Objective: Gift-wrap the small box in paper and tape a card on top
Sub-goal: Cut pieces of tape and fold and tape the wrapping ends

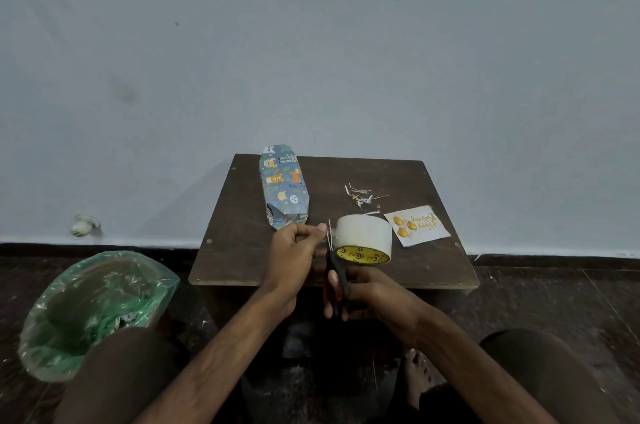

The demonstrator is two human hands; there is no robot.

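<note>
Head cam is looking down at a small dark brown wooden table (242, 250). The left hand (294, 247) is pinching what looks like the free end of tape (333, 235), drawn off the wide pale tape roll with the yellow core (363, 233). The right hand (367, 295) is gripping the black-handled scissors (334, 271), with the blades pointing up at that short strip.

Stuff I'm guessing could go wrong:
- nobody's holding the roll, so it could skid or tip during the snip
- the strip going slack, folding onto itself or gumming up the blades
- blades working really close to the left fingertips

The long box in blue cartoon-animal paper (283, 186) is sitting at the back left of the table. Its long axis is running almost straight away from the person. The near end is pointing at the left hand and looking not sealed yet.
</note>
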